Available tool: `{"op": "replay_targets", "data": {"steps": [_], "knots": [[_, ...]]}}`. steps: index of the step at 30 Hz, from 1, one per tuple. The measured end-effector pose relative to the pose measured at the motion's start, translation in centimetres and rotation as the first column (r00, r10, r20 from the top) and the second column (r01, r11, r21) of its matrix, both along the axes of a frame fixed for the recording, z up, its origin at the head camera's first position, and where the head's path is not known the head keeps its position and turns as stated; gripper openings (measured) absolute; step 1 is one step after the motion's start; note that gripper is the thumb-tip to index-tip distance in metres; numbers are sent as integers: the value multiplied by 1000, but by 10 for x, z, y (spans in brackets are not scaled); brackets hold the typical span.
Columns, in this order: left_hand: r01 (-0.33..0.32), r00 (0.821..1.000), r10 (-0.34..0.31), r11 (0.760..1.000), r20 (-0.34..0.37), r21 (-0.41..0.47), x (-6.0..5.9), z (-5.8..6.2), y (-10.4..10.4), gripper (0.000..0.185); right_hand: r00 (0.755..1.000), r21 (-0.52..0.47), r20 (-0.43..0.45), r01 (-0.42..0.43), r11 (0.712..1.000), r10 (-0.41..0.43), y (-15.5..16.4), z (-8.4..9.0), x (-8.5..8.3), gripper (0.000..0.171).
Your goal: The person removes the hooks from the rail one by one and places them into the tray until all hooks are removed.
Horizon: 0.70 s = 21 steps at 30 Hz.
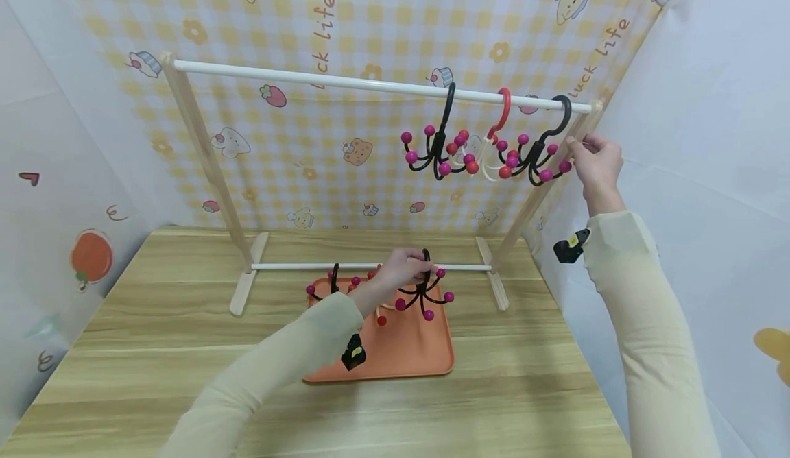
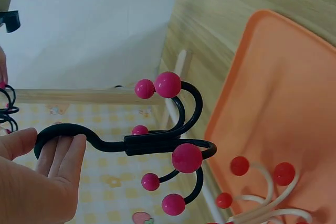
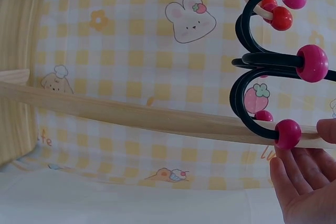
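Observation:
Over the orange tray (image 1: pixel 407 348) my left hand (image 1: pixel 415 266) grips a black hook with pink balls (image 1: pixel 426 297) by its top loop. In the left wrist view the fingers (image 2: pixel 65 153) curl round that loop and the hook (image 2: pixel 168 142) sticks out sideways. Up at the right end of the rack's white top rail (image 1: pixel 308 77), my right hand (image 1: pixel 577 151) pinches a pink-balled arm of the rightmost hanging black hook (image 1: pixel 543 156). The right wrist view shows its fingertips (image 3: pixel 299 169) against the lowest pink ball (image 3: pixel 287 133).
Two more hooks hang on the rail: a black one (image 1: pixel 439 144) and a red-and-cream one (image 1: pixel 496 146). On the tray lie another black hook (image 1: pixel 334 282) and a cream hook with red balls (image 2: pixel 262 182). The rack's wooden posts (image 1: pixel 204 163) and lower rail (image 1: pixel 296 266) stand behind the tray.

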State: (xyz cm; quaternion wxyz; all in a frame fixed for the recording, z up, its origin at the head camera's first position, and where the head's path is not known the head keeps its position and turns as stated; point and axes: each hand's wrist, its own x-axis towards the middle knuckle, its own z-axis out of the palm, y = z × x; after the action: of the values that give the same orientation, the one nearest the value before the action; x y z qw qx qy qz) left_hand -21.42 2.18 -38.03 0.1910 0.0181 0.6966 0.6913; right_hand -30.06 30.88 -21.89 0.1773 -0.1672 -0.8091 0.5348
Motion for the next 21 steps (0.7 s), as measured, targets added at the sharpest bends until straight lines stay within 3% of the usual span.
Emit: {"op": "replay_targets", "data": {"steps": [5, 9, 14, 18, 21], "knots": [[-20, 999, 20, 1000, 25, 8, 0, -13, 5, 17, 1000, 2, -4, -2, 1000, 2, -1, 0, 0, 49], [-13, 1000, 13, 1000, -1, -22, -1, -24, 7, 14, 1000, 0, -3, 5, 1000, -5, 1, -1, -3, 47], [-21, 999, 19, 999, -48, -49, -2, -34, 8, 13, 999, -49, -31, 7, 999, -9, 35, -22, -37, 41], [-44, 998, 43, 998, -35, -39, -2, -40, 11, 16, 999, -58, -39, -7, 998, 5, 64, -41, -66, 42], [-61, 998, 61, 997, -8, -42, -3, -46, 12, 19, 999, -78, -47, 5, 997, -9, 70, -46, -73, 41]]}}
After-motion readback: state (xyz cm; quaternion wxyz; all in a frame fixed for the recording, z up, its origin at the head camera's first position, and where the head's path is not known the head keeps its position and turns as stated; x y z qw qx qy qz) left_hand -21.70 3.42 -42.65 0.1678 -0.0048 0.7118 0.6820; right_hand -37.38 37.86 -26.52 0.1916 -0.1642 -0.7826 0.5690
